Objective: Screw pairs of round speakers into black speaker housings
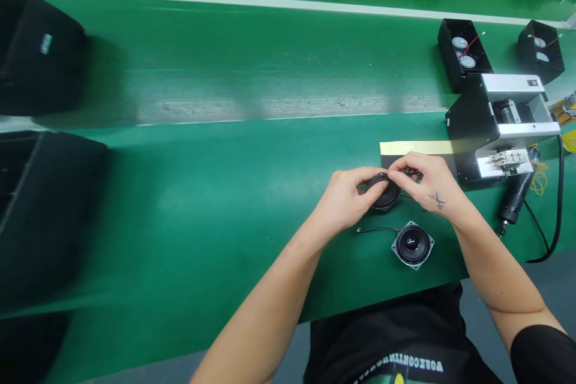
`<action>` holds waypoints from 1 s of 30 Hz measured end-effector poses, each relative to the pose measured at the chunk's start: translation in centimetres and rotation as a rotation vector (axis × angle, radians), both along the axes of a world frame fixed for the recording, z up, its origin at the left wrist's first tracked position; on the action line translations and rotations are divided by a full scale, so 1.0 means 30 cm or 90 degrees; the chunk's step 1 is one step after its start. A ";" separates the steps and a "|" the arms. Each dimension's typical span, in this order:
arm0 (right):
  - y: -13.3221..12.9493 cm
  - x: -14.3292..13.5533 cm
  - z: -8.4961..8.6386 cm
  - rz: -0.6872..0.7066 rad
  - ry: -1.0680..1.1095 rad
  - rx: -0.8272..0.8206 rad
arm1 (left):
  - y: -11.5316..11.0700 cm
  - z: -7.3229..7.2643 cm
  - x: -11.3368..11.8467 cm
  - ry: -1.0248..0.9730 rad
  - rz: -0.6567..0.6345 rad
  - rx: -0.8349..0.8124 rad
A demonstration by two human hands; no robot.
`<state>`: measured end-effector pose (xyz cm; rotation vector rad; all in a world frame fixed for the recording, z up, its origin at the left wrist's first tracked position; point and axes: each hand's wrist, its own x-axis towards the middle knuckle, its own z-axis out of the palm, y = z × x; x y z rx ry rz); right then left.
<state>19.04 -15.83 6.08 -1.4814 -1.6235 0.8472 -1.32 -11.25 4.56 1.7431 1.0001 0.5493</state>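
My left hand [348,195] is closed on a small round black speaker [387,197], thumb and fingers gripping its rim. At the speaker's upper edge my right hand [423,183] is pinched together; a bit of something dark shows by its fingers, too small to make out. A thin red wire shows between the hands, below the right fingers. Just below them a second speaker [413,245] lies face up on the green table [252,210], with a square metal frame and a short wire with a plug running left. Behind the hands lies a dark sheet with a pale yellow strip [416,148].
A black and silver machine [508,126] stands to the right, with a black electric screwdriver [515,198] and its cable beside it. Two black boxes [463,54] with speakers and wires inside sit behind. Large black boxes [45,204] stand at the left.
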 end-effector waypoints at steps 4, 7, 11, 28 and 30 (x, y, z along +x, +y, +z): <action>0.001 0.002 -0.002 -0.003 -0.001 -0.005 | -0.001 0.000 0.001 0.003 0.008 -0.003; 0.004 0.002 -0.006 -0.006 0.002 -0.011 | 0.000 -0.002 0.002 0.003 0.010 -0.002; 0.010 0.004 -0.010 -0.011 0.017 -0.026 | 0.002 -0.002 0.001 0.009 0.007 0.003; 0.017 0.009 -0.009 -0.015 0.051 -0.064 | 0.000 -0.001 0.003 0.022 0.015 0.021; 0.015 0.007 -0.009 -0.019 0.043 -0.049 | -0.002 -0.002 0.003 0.022 0.015 0.019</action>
